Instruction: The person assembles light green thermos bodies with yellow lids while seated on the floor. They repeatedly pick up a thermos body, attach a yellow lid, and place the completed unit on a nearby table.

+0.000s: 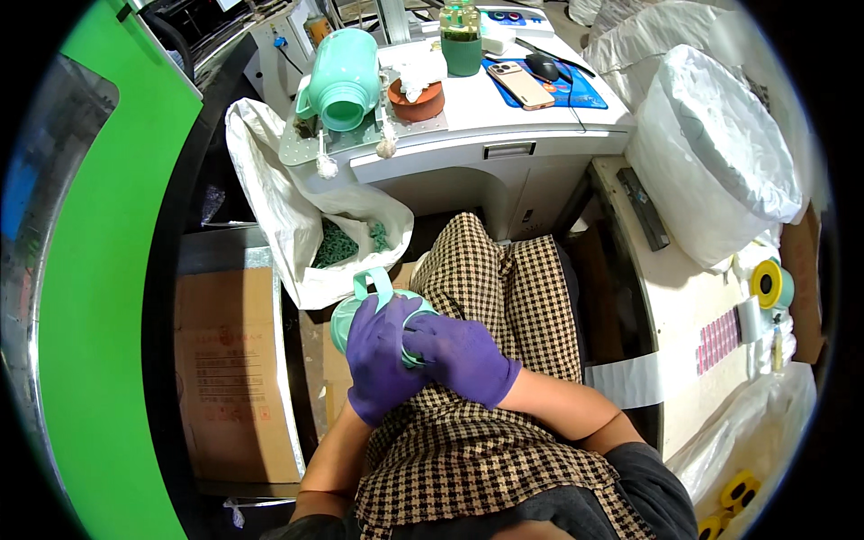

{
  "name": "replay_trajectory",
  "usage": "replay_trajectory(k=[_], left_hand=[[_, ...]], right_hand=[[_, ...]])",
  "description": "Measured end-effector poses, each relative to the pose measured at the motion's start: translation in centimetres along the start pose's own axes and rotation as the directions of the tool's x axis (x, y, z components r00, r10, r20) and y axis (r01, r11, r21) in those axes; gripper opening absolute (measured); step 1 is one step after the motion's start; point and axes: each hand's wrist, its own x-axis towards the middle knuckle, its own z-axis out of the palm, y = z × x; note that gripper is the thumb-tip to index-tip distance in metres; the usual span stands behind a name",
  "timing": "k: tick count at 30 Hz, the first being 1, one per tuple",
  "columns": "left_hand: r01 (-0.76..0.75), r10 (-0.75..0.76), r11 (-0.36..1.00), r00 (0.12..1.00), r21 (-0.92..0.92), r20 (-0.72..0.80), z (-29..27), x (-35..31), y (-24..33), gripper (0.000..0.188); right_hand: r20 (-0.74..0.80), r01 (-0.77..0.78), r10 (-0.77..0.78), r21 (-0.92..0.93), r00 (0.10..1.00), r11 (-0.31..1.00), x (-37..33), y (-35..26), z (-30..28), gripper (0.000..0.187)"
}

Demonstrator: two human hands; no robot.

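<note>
Over my lap I hold a mint-green plastic jug body [342,326] with a loop handle that points away from me. My left hand [382,364], in a purple glove, is wrapped over its near side. Closed against the jug from the right is my right hand [463,358], also gloved in purple; the gloves hide much of the jug and whatever small thing may be between the right fingers. A similar mint-green jug [345,76] lies tilted on the desk, its round opening toward me.
An open white sack [270,198] with green scraps stands beyond the jug. The white desk [405,148] carries a phone [522,85], mouse [542,66], bottle [461,40] and brown dish [416,101]. A cardboard box [236,378] is at left, a white-lined bin [711,153] at right.
</note>
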Motion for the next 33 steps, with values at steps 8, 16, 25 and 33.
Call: replay_trajectory(k=[8,16,25,33], left_hand=[[-0.008,0.004,0.999,0.996,0.051,0.085,0.8,-0.2,0.7,0.066],[-0.055,0.052,0.995,0.998,0.079,0.039,3.0,-1.0,1.4,0.057],[-0.871,0.788,0.464,0.489,0.16,0.375,7.4,-5.9,-1.6,0.031],[-0.914,0.892,0.405,0.388,-0.028,0.232,9.5,-4.8,2.2,0.029]], right_hand=[[0.169,-0.033,-0.014,0.27,0.986,0.962,-1.9,0.3,-1.7,0.03],[-0.243,0.151,-0.085,0.265,0.966,0.952,-4.8,1.3,0.2,0.025],[-0.876,-0.529,0.044,-0.25,0.481,0.811,-23.7,4.2,-18.5,0.034],[-0.961,-0.968,0.217,-0.125,0.173,0.218,-42.7,10.1,-23.4,0.028]])
